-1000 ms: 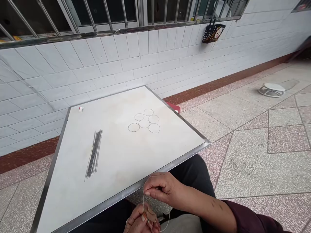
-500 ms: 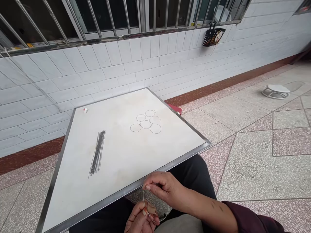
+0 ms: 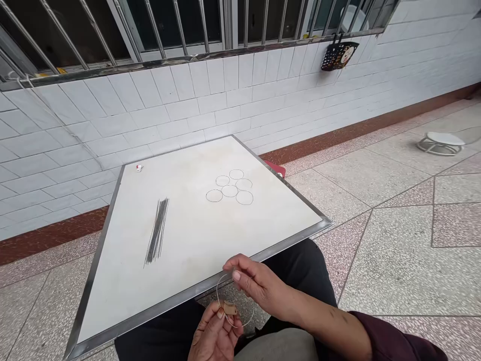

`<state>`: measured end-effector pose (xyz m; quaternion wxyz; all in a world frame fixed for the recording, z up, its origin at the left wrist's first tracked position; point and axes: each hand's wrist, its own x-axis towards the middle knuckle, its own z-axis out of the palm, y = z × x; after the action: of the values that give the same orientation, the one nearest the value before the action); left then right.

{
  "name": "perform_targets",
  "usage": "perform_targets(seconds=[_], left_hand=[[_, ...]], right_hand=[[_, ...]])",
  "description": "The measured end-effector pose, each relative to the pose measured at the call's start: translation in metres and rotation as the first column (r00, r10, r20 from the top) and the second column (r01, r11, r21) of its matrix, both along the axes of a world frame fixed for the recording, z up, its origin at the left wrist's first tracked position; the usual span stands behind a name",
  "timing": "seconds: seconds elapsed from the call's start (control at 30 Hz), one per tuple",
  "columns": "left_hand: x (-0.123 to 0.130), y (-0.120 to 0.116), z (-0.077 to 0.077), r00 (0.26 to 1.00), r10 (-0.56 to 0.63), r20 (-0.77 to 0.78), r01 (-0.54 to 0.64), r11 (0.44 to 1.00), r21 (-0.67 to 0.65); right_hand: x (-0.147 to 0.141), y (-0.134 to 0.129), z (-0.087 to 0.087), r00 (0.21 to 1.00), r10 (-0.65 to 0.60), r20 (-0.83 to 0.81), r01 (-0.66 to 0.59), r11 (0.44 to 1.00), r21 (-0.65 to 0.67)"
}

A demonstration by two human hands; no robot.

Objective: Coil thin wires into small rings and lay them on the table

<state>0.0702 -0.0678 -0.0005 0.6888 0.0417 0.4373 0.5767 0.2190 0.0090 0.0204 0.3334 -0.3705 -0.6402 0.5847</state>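
Your right hand pinches a thin silver wire loop; your half-closed left hand holds a small tan tab.

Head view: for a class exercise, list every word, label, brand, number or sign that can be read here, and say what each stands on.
No word, number or brand can be read.
The black dotted hanging basket has a cartoon-face print; any lettering on it is too small to read.
The small red-and-white object on the white board is too small to tell whether it is marked.
The tan scrap on the thin wire loop shows no legible marks.
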Motion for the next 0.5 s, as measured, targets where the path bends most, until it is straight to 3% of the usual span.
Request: perform_targets(seconds=[0.27,0.5], left_hand=[[-0.001,0.0031,-0.0025,0.991,0.124,0.058,-0.12,0.991,-0.063],[0.0017,0.0017,0.0013,0.989,0.142,0.036,-0.141,0.989,-0.04]], right_hand=[[-0.0043,-0.0012,0.0002,0.994,-0.006,-0.113,-0.016,0.98,-0.196],[-0.0047,-0.0013,-0.0073,0.992,-0.072,-0.104,0.058,0.989,-0.134]])
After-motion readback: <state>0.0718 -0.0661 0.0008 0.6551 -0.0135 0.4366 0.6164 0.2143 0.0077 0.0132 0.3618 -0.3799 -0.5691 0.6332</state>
